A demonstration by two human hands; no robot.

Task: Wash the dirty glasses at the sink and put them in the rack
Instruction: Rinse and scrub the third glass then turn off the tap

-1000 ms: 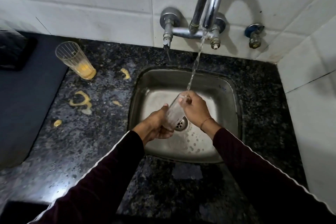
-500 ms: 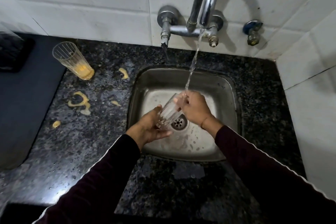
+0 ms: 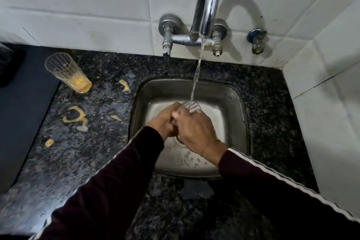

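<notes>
hands (image 3: 182,124) gripping glass (image 3: 191,106), running tap (image 3: 206,6)

No readable text anywhere in frame. No labels, brands or numbers legible on any surface. Nothing to transcribe.

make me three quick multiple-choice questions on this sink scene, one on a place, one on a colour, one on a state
1. Where does the dirty glass stand?
A. on the counter left of the sink
B. inside the sink
C. on the tap

2. What colour are the spills on the counter?
A. red
B. yellow
C. blue

3. What state is the tap in?
A. off
B. dripping only
C. running

Answers: 1 A, it stands upright on the dark counter left of the sink. 2 B, the smears match the yellowish residue in the glass. 3 C, a steady stream falls onto the held glass.
</notes>
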